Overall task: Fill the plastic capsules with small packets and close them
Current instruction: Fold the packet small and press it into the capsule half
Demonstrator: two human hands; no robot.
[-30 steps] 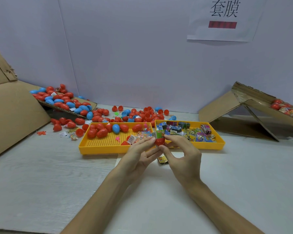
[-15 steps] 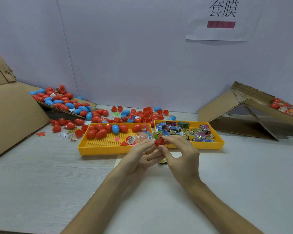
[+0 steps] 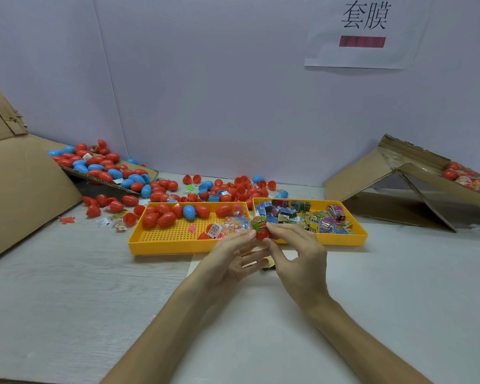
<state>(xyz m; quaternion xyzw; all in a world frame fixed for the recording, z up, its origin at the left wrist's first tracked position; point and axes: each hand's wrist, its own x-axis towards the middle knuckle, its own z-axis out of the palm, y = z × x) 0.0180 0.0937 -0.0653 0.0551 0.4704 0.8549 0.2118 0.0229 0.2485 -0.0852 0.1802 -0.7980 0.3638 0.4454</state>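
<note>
- Looks like the filling step: working a green packet into a red capsule half, with the packet poking out of the top.
- Pinched from both sides: by thumb and fingertips of the left hand, and by thumb and forefinger of the right hand; remaining fingers loosely spread.
- Held right at the fingertips, clear of both palms, in front of the gap between the tray of capsules and the tray of packets.
- Next, probably: pressing the packet fully inside, then fetching a matching half and snapping it on squarely without trapping the wrapper.
</note>
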